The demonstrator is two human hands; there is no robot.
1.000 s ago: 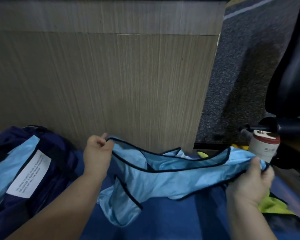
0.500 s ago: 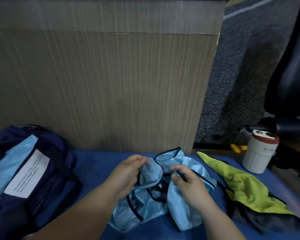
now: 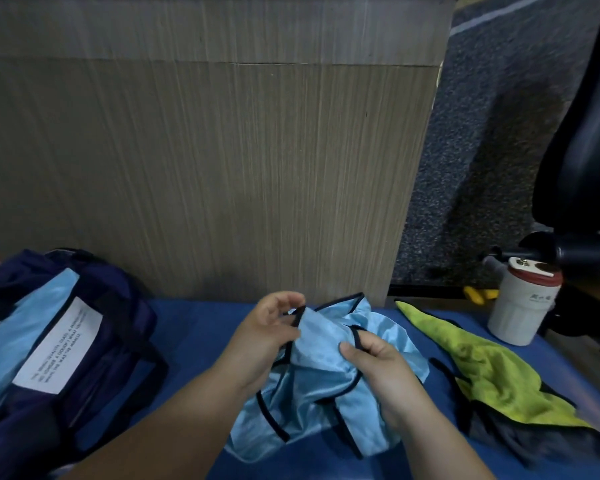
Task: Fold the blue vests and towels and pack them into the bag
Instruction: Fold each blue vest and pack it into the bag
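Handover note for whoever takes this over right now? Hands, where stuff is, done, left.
Left hand: grip pinched on the dark trim of the blue vest.
Right hand: grip curled on the same vest's upper edge.
Vest: bunched on the blue surface, not yet folded.
Bag: at left; light blue fabric shows on it, cannot tell if that is a packed vest.
Yellow-green towel: at right, loose over a dark cloth, unfolded.
Left to do: fold vest, fold towel, pack both.
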